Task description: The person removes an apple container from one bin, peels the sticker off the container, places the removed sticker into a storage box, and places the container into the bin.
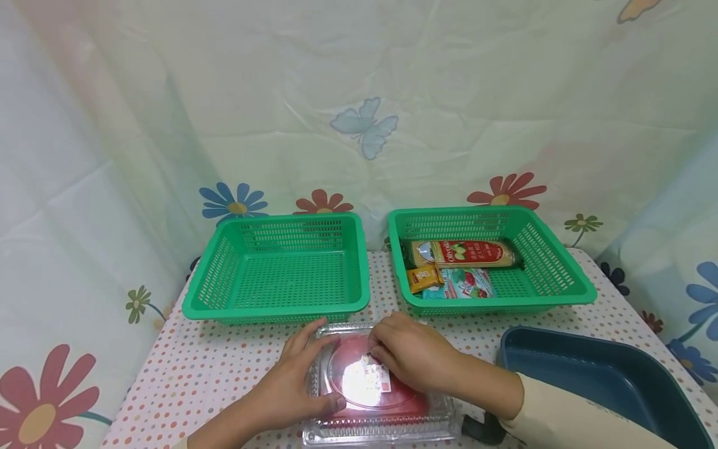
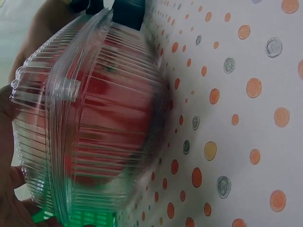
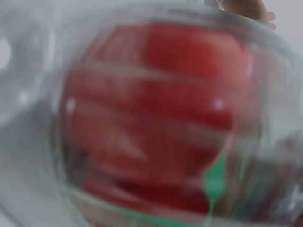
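Note:
A clear plastic clamshell box with red contents lies on the table in front of me, its ribbed lid and base closed together. My left hand rests on the box's left side, fingers spread and thumb on the lid. In the left wrist view, the red contents show through the box wall. Over the lid's middle, my right hand has curled fingers, fingertips right at the edge of a white label; I cannot tell whether they pinch it. The right wrist view is blurred, with red contents filling it.
A green basket stands behind the box on the left. Another green basket to the right holds an Olivoila packet, a small orange packet and a printed pouch. A dark blue bin sits at the right, near my right forearm.

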Motion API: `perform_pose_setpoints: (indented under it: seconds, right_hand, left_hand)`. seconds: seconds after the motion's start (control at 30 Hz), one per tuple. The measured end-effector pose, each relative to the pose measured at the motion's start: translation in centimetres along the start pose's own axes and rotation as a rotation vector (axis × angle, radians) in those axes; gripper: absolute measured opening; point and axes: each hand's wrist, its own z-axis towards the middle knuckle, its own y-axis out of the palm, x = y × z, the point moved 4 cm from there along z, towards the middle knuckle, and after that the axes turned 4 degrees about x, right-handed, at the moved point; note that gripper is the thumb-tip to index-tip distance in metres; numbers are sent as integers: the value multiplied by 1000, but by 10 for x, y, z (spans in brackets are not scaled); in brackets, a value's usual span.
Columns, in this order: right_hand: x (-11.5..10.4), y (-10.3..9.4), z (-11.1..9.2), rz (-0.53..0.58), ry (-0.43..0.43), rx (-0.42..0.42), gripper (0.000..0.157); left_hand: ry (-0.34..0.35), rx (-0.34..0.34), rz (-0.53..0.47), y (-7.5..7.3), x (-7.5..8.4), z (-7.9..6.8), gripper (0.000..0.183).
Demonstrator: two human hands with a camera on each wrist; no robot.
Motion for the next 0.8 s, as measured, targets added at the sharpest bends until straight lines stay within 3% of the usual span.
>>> perform_pose_setpoints:
  seconds: [0.27, 0.8]
  right_hand:
    - [-3, -5, -9, 87, -29, -9, 10]
    - [-2, -31, -36, 351, -5, -25, 5]
  left_hand:
    - [-5, 11, 0, -1, -1, 0, 93]
    - [-22, 28, 8, 0, -2, 1, 93]
